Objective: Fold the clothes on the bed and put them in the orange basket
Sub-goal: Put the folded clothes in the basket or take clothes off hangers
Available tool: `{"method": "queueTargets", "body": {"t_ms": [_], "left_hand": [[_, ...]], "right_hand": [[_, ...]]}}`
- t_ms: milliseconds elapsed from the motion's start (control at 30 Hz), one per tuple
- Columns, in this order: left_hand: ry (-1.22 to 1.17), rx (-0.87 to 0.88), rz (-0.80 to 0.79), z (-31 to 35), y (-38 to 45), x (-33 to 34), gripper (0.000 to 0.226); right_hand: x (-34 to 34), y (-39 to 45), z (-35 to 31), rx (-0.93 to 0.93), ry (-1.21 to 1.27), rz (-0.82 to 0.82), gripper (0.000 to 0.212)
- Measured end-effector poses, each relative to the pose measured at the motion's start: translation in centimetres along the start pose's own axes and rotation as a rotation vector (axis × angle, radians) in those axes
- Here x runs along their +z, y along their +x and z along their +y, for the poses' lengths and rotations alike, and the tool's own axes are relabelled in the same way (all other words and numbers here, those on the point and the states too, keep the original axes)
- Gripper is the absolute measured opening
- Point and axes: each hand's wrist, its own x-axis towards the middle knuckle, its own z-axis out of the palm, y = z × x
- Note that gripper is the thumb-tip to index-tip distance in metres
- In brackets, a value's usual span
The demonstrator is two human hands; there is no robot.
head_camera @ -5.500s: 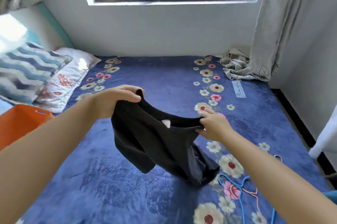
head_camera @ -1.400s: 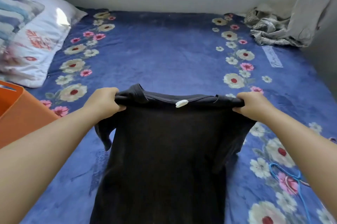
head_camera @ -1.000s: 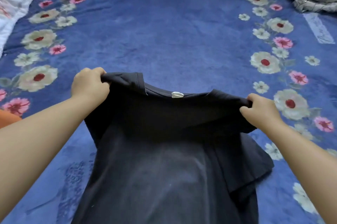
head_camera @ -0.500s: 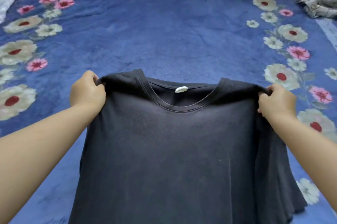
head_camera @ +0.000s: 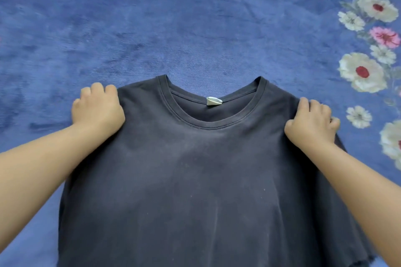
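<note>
A dark grey t-shirt (head_camera: 195, 179) lies spread front-up on the bed, its round collar with a white tag toward the far side. My left hand (head_camera: 97, 108) grips the shirt's left shoulder with curled fingers. My right hand (head_camera: 312, 123) grips the right shoulder the same way. Both sleeves are hidden under my hands and arms. The orange basket is out of view.
The blue blanket (head_camera: 195, 17) with a flower pattern covers the bed all around the shirt. A band of white and pink printed flowers (head_camera: 368, 49) runs down the right side.
The shirt has come down from hanging between my hands to lying flat on the blanket. My view has tilted down and closer; the pillows, basket and crumpled cloth have left the frame.
</note>
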Motion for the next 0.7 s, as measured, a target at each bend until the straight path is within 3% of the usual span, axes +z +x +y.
{"method": "queueTargets", "body": {"t_ms": [167,267,333,467,567,700], "left_hand": [[-0.289,-0.063,-0.24,-2.1,-0.1,-1.3,0.029],[-0.476,-0.053,-0.344,-3.2,-0.5,-1.8,0.021],[-0.415,-0.012,-0.259,-3.6,-0.6,-2.3,0.02],[0.144,0.079,0.029,-3.8,-0.3,-2.8,0.021],[0.398,0.107,0.053,-3.3,-0.2,-2.6,0.03],[0.177,0.098,0.115,-1.4,-1.8,-1.7,0.049]], "right_hand": [[-1.0,0.6,3.9,0.108,0.176,-0.133,0.06],[-1.4,0.2,5.3,0.119,0.345,-0.222,0.05],[-2.1,0.0,5.7,0.09,0.383,-0.155,0.035],[-3.4,0.5,6.0,-0.117,0.03,0.152,0.026],[-3.3,1.4,6.4,-0.201,-0.111,0.11,0.041],[-2.2,0.3,7.3,-0.081,-0.011,0.03,0.064]]}}
